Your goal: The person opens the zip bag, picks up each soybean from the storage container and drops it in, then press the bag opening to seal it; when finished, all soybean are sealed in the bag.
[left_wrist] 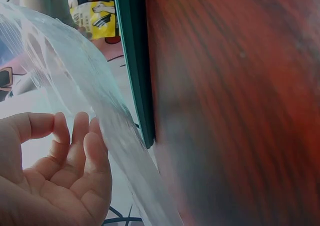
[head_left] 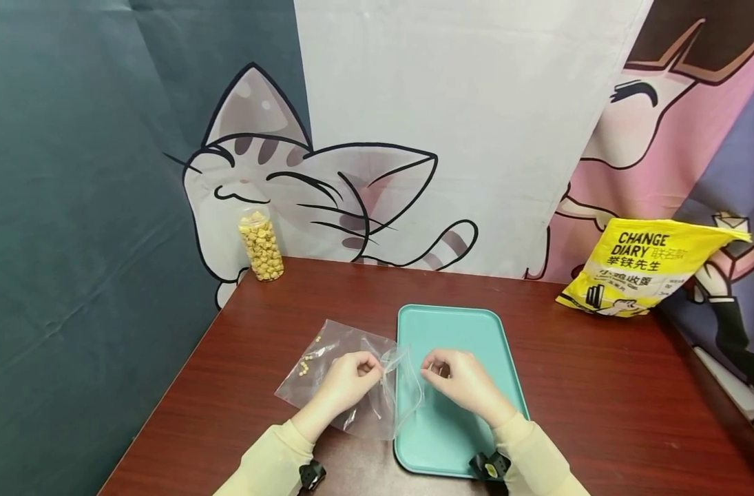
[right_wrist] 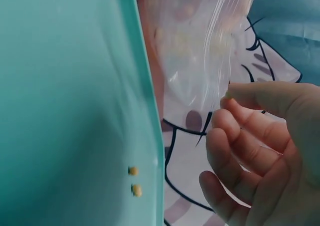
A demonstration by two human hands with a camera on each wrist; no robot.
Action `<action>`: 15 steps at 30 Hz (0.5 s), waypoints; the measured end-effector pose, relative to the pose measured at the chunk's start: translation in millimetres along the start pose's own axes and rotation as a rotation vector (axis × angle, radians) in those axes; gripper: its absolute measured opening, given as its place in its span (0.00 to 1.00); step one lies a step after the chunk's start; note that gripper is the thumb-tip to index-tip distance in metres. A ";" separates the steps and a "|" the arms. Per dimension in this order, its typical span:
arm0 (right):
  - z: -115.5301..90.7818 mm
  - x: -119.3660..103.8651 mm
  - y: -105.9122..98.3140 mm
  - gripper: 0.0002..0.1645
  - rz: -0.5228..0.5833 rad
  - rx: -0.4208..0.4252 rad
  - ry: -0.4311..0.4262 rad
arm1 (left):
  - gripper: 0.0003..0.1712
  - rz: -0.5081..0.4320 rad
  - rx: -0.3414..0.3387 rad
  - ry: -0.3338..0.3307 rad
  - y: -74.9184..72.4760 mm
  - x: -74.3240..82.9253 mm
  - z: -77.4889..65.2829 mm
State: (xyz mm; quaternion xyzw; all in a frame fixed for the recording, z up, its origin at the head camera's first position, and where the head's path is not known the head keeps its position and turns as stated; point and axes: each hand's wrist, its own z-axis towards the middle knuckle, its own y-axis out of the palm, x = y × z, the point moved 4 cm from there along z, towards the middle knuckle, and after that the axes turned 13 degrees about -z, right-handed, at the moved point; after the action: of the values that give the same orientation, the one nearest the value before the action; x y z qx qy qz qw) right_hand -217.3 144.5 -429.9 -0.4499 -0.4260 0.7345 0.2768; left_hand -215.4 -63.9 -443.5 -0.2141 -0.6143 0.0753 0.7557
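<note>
A clear zip bag (head_left: 367,406) lies with several small yellow balls (head_left: 304,365) inside near its far left side. At its mouth, my left hand (head_left: 352,377) pinches the bag's edge between thumb and index finger, and the left wrist view shows the raised plastic (left_wrist: 107,106) beside the fingers. My right hand (head_left: 460,379) is just right of the bag's mouth, above the teal tray (head_left: 451,324). Its thumb and index fingertip meet on what looks like a tiny yellow ball (right_wrist: 228,97), mostly hidden. Two yellow balls (right_wrist: 136,189) sit on the tray in the right wrist view.
A clear jar of yellow popcorn (head_left: 262,248) stands at the table's far left corner. Toward the back right, a yellow snack bag (head_left: 643,265) leans near the printed cloth backdrop. The brown table (head_left: 228,386) carries everything; a dark cloth (head_left: 73,241) hangs along its left side.
</note>
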 end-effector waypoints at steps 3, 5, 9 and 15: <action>-0.1 -9.2 0.8 0.04 0.030 -0.004 -0.052 | 0.04 -0.002 0.001 -0.005 -0.2 -0.4 -0.1; -0.5 -14.0 2.6 0.02 0.049 -0.018 -0.075 | 0.04 0.001 -0.002 -0.008 0.0 -0.9 -0.1; -0.8 -19.9 5.2 0.03 0.068 -0.041 -0.087 | 0.04 0.007 -0.003 -0.007 -0.2 -1.7 -0.4; -1.1 -18.8 5.8 0.04 0.083 -0.011 -0.074 | 0.04 -0.002 0.004 -0.014 -0.4 -1.9 -1.1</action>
State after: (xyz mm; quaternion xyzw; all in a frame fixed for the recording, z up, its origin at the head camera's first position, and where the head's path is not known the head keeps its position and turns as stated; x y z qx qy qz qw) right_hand -208.2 127.2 -427.3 -0.4411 -0.4209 0.7592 0.2279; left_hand -214.9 -65.3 -445.2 -0.2116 -0.6195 0.0773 0.7519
